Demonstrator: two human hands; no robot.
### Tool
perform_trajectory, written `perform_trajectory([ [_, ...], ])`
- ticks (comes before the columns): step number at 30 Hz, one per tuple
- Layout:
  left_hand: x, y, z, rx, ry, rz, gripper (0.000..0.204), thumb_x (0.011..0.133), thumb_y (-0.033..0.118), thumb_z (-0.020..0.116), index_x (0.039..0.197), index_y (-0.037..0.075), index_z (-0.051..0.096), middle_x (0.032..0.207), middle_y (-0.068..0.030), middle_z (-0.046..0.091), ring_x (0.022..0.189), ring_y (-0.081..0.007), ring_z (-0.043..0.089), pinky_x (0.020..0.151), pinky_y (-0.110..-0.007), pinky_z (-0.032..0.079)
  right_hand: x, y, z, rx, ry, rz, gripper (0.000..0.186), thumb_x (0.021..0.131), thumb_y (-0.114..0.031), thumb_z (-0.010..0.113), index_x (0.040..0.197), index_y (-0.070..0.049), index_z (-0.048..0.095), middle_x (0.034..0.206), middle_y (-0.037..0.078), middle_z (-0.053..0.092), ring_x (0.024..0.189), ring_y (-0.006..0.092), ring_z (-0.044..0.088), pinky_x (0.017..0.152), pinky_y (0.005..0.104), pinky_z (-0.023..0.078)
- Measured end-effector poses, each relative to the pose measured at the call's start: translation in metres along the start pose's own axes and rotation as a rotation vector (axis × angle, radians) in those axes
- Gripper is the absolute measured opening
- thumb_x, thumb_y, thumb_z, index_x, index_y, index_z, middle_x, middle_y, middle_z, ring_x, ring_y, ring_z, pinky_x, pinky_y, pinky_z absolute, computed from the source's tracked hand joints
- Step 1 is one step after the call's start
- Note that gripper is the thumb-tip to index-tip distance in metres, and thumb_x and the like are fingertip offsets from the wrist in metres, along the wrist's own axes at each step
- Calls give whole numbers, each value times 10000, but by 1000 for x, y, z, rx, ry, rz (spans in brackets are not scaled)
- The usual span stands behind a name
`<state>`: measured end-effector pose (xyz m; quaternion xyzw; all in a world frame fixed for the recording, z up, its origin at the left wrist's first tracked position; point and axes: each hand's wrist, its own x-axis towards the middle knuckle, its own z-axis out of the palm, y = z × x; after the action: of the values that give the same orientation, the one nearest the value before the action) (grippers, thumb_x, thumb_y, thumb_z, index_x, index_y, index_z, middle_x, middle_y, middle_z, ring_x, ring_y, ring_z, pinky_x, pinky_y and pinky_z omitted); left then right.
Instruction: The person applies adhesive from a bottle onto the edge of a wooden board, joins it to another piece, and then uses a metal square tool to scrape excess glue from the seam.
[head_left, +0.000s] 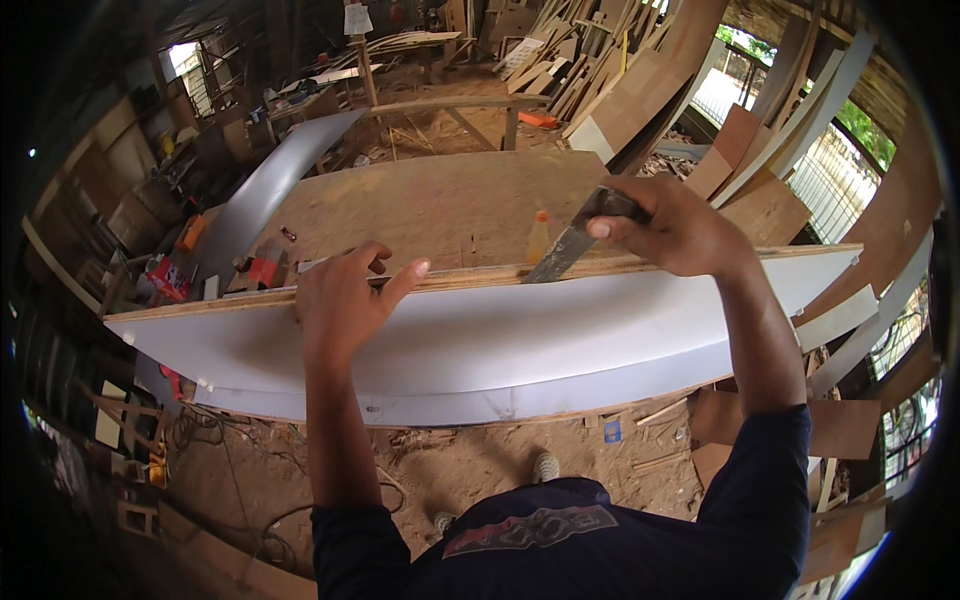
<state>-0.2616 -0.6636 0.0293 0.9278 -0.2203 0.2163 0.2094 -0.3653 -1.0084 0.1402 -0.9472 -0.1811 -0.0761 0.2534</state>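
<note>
Dark navy cloth of a short-sleeved shirt (570, 545) filled the lower centre of the frame, with a printed panel across its chest. Both bare forearms reached up from it toward the middle. Across the centre stretched a long, white-faced panel with a layered plywood edge (620, 320), its smooth face turned toward the person and its raw edge uppermost, running from the left side of the frame to the right.

Just left of centre, the left hand (345, 300) lay over that edge, loosely spread, its thumb pointing right and its fingers bent; it held no tool, and whether the fingers pressed on the wood could not be told. Right of centre, the right hand (685, 225) was closed around a flat, dark grey, worn bar-shaped tool (572, 248), which slanted down to the left with its lower end at the plywood edge.

Behind the panel, in the middle of the frame, spread a broad brown wooden worktop (400, 205). On it, near the tool, stood a small yellowish bottle with an orange cap (539, 240). At upper left, a long, shiny silver-grey sheet (270, 185) lay slanting. Loose boards and strips of wood (570, 60) leaned in the upper right. Dusty brown floor (580, 450) showed below the panel, and a dark cable (265, 525) curled at lower left.
</note>
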Motion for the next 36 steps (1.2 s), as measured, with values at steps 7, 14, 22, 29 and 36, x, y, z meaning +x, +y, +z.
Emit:
perform_trajectory([
  [7, 2, -1, -1, 1, -20, -52, 665, 877, 691, 697, 1015, 44, 765, 847, -113, 779, 784, -272, 764, 742, -407, 573, -12, 27, 17, 73, 59, -39, 363, 1039, -399, 672, 1093, -41, 701, 669, 13, 547, 624, 124, 520, 598, 335, 442],
  [14, -1, -8, -8, 66, -17, -81, 774, 864, 766, 649, 1014, 18, 779, 773, -124, 760, 775, -295, 759, 727, -421, 576, -14, 15, -8, 295, -102, 138, 391, 1050, -410, 654, 1144, -32, 690, 695, 20, 564, 638, 88, 524, 606, 297, 460],
  [22, -1, -8, -6, 66, -44, -85, 742, 867, 743, 658, 954, 18, 789, 746, -121, 751, 749, -299, 753, 716, -419, 571, 15, -13, -37, 36, -185, -2, 436, 1039, -461, 654, 1063, -29, 701, 614, -28, 532, 524, 80, 526, 493, 305, 415],
  [29, 9, -4, -4, 47, -83, -137, 661, 884, 681, 686, 975, 35, 793, 823, -106, 782, 783, -279, 758, 768, -398, 571, 26, -6, -15, 72, -99, 44, 413, 1016, -420, 696, 1016, -7, 701, 638, 19, 555, 587, 106, 538, 550, 330, 431],
  [36, 15, -3, 5, 29, -47, -77, 606, 905, 647, 683, 972, 55, 792, 831, -84, 786, 800, -267, 757, 789, -404, 559, 16, 45, 37, -119, 195, -346, 414, 998, -397, 705, 1091, 4, 670, 876, 174, 658, 787, 337, 646, 700, 451, 485],
])
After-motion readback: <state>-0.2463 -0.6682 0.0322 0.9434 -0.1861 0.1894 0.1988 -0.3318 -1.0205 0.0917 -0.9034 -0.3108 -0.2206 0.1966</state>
